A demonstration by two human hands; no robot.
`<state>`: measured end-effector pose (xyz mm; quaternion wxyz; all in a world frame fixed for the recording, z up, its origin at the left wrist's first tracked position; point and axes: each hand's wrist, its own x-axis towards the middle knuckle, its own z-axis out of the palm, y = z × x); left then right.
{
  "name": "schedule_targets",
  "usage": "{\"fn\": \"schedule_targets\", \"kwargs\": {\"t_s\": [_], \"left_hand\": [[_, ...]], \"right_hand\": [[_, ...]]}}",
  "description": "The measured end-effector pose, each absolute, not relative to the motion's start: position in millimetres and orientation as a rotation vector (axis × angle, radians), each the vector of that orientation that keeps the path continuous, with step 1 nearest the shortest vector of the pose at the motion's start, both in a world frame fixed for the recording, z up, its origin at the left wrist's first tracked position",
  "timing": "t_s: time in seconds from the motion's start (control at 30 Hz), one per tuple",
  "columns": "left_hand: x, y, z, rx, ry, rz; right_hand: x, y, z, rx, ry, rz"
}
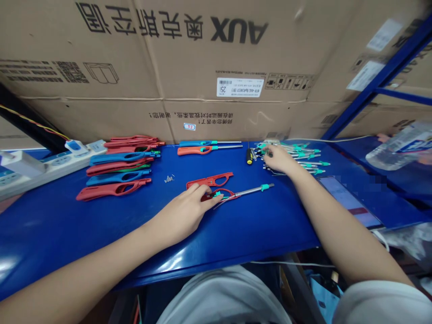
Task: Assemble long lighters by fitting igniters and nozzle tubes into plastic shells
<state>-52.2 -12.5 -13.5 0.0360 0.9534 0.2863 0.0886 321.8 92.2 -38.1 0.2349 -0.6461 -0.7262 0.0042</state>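
Note:
My left hand (184,215) rests at the middle of the table, its fingers closed around the handle end of a red lighter casing (232,196). A metal tube (251,191) with a green collar lies in that casing, pointing right, and a thin wire shows near my thumb. Just behind lies a matching red casing half (211,181), apart from it. Over at the back right, my right hand (279,158) reaches into a pile of metal lighter tubes (308,164) with green parts. Its fingers are curled together; whatever they pinch is hidden.
Red and blue lighter casings (114,191) are stacked at left beside a power strip (67,159). Small screws (169,178) lie near them. Two assembled lighters (197,150) and a yellow-black screwdriver (249,156) lie at the back. A phone (349,202) sits at right.

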Motion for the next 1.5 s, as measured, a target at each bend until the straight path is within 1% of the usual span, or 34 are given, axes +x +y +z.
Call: {"fn": "schedule_targets", "kwargs": {"t_s": [0.1,0.2,0.4,0.57,0.7,0.8,0.97,1.07,1.23,1.5], "left_hand": [[-52.3,-11.9,-14.1,2.916,0.865,0.304],[-52.7,-10.5,-15.3,2.892,0.850,0.307],[-53.5,-6.6,-17.3,2.828,0.802,0.365],[-51.9,-7.2,-15.1,2.572,0.848,0.580],[-48.9,-4.9,-16.6,2.277,0.974,0.869],[-47.7,-1.7,-18.8,2.131,0.947,0.984],[-46.1,-2.1,-14.8,2.158,0.946,0.938],[-44.6,-4.0,-12.3,2.084,0.952,0.926],[-42.5,-5.0,-14.7,1.791,0.859,0.885],[-43.7,-4.8,-15.9,1.940,0.798,0.875]], "right_hand": [[311.7,89.9,-33.3,-1.889,-1.819,0.007],[296.9,83.1,-22.7,-1.869,-1.743,-0.008],[260.3,60.8,-1.7,-1.506,-1.672,0.019],[223.2,33.2,5.9,-1.175,-1.830,0.164],[197.9,9.0,8.1,-0.893,-2.149,0.330],[185.6,-3.3,6.1,-0.774,-2.321,0.476],[179.2,-7.7,-1.9,-0.716,-2.413,0.644],[180.5,-6.0,-3.1,-0.724,-2.347,0.646],[183.0,-4.7,0.7,-0.682,-2.259,0.612],[186.8,-2.3,0.7,-0.629,-2.212,0.662]]}}
